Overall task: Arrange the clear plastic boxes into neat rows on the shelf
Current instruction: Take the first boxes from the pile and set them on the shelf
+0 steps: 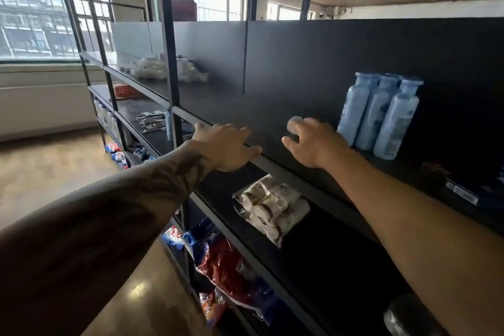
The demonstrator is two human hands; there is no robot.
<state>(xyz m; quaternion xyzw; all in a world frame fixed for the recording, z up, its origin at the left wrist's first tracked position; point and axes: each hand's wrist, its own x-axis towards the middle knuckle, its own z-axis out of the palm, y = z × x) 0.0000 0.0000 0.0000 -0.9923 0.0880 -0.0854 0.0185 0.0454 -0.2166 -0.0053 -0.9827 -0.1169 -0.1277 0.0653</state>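
Observation:
My left hand (226, 147) lies palm down on the front edge of the black top shelf (245, 106), fingers spread and holding nothing. My right hand (313, 142) reaches onto the same shelf, a little to the right. Its fingertips curl over a small clear plastic box (294, 123), which is pale, blurred and mostly hidden by the fingers. Farther left along the shelf, behind a black post, lies a loose heap of clear and white plastic items (152, 68).
Three pale blue bottles (379, 114) stand close to the right of my right hand. The shelf below holds wrapped white packs (272, 207), and lower shelves hold red and blue bags (229, 267). A black upright post (169, 43) rises left of my left hand.

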